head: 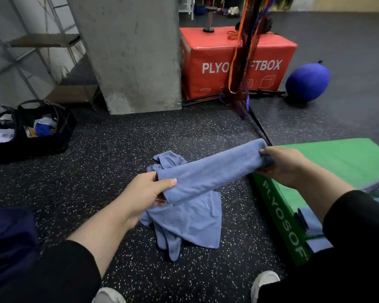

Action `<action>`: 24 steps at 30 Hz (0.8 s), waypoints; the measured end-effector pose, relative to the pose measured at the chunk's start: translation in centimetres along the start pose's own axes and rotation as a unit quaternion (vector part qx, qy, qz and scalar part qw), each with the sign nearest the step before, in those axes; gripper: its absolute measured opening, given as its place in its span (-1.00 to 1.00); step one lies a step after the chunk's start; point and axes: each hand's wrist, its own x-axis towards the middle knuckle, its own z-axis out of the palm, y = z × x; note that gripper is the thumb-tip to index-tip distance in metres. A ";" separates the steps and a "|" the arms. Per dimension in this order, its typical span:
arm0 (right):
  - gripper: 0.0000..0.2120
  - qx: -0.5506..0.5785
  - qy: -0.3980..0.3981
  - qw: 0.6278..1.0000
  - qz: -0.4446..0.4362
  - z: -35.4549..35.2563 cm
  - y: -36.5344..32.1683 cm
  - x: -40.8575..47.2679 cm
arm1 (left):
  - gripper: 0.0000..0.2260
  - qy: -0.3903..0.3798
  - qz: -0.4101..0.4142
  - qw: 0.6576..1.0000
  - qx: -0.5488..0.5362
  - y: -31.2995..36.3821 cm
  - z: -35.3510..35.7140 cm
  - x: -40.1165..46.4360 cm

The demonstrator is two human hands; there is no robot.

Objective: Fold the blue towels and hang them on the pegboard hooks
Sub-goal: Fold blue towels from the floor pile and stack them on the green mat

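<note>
A folded blue towel (212, 171) is stretched between my hands above the floor. My left hand (147, 193) grips its near left end, thumb on top. My right hand (287, 162) grips its far right end. Under it a second blue towel (190, 221) lies crumpled on the speckled floor. More blue towel pieces (313, 224) lie on the green box beside my right forearm. No pegboard or hooks are in view.
A green plyo box (348, 162) stands at the right, a red plyo box (239, 60) at the back beside a concrete pillar (136, 51). Two black bags (42, 132) sit at the left, a blue ball (306, 82) at the back right.
</note>
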 end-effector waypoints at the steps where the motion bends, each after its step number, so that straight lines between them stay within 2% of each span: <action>1: -0.92 0.000 0.008 1.000 -0.009 -1.6 -0.2 -0.2 | -0.77 -0.007 0.001 1.000 0.005 -0.1 1.4 0.1; 4: -0.97 -0.013 0.038 0.999 -0.036 -7.3 -0.3 -0.4 | -0.73 -0.025 -0.014 1.000 -0.011 -0.2 6.7 0.6; 8: -0.78 -0.027 0.119 0.992 -0.045 -16.6 1.8 -1.0 | -0.91 -0.065 -0.030 0.997 -0.021 -0.3 15.1 1.3; 13: -0.79 -0.064 0.204 0.977 -0.004 -27.9 5.8 -2.9 | -0.75 -0.148 -0.054 0.987 0.015 -1.6 24.4 2.1; 16: -0.80 -0.091 0.223 0.971 0.007 -33.3 8.0 -3.1 | -0.92 -0.184 -0.069 0.980 0.042 -2.7 29.3 2.7; 20: -0.82 -0.140 0.250 0.958 0.008 -38.4 10.0 -2.3 | -0.85 -0.220 -0.106 0.965 0.093 -4.0 34.7 4.0; 22: -0.72 -0.177 0.268 0.947 0.021 -40.8 11.2 -1.2 | -0.79 -0.239 -0.125 0.956 0.118 -4.6 36.8 4.9; 24: -0.70 -0.199 0.289 0.936 0.032 -43.0 12.7 0.2 | -0.74 -0.244 -0.150 0.949 0.134 -5.4 39.0 5.7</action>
